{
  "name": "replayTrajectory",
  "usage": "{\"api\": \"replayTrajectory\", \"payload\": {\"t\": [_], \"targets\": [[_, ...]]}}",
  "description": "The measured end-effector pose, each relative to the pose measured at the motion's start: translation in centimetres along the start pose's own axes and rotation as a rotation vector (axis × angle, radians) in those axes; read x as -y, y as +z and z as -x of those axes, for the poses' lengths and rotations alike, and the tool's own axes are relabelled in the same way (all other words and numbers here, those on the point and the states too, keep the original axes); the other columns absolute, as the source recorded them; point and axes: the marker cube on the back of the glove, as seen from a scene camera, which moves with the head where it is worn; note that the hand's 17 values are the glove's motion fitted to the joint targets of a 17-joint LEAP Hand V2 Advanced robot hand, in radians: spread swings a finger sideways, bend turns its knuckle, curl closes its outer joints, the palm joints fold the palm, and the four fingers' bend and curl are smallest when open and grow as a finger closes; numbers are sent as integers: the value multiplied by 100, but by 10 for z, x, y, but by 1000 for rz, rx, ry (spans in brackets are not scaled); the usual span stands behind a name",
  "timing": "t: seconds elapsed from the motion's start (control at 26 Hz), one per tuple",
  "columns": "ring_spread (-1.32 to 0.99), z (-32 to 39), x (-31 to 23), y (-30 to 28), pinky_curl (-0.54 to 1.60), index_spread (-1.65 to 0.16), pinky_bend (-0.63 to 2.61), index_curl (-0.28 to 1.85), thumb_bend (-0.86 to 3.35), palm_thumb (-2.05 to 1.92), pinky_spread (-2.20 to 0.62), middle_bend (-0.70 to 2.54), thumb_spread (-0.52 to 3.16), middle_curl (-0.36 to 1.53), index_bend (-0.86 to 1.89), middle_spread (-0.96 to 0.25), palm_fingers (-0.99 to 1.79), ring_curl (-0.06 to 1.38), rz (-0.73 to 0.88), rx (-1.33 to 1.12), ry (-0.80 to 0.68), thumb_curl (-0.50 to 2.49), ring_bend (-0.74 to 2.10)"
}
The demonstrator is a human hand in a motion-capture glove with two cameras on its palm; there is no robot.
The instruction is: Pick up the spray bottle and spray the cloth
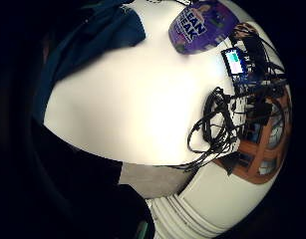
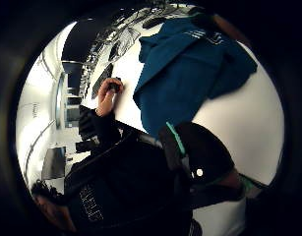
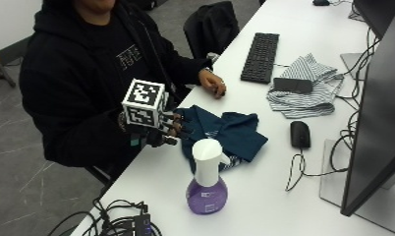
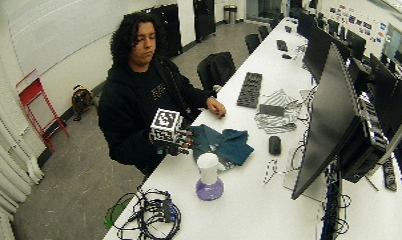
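Observation:
A spray bottle point(image 3: 207, 181) with a purple base and white sprayer head stands upright on the white table point(image 3: 263, 196), just in front of a crumpled dark blue cloth point(image 3: 227, 132). My gloved right hand point(image 3: 159, 129) hovers at the table's near edge, beside the cloth and a short way from the bottle, fingers loosely curled and holding nothing. In the little finger side palm view the bottle's purple label point(image 1: 202, 25) and the cloth point(image 1: 92, 45) lie on the table. The thumb side palm view shows the cloth point(image 2: 190, 69). The bare left hand point(image 3: 213, 83) rests on the table edge.
A black keyboard point(image 3: 260, 56), a striped cloth point(image 3: 305, 91) with a black phone on it, and a black mouse point(image 3: 300, 133) lie beyond the blue cloth. A monitor point(image 3: 377, 132) stands at the right. Tangled cables point(image 3: 119, 223) sit at the near table corner.

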Motion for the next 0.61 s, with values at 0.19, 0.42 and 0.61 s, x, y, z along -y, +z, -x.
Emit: {"api": "replayTrajectory", "payload": {"t": [0.19,0.42,0.61], "targets": [[-8,0,6,1,13,-32,30,13,25,42,10,20,68,10,22,-6,39,12,-11,10,11,11,31],[-9,-12,-16,1,17,-39,29,19,23,45,14,18,91,15,20,-7,38,16,23,3,0,15,31],[-9,-35,-13,-8,20,-41,28,22,21,47,16,17,102,17,19,-7,40,19,11,21,62,17,33]]}}
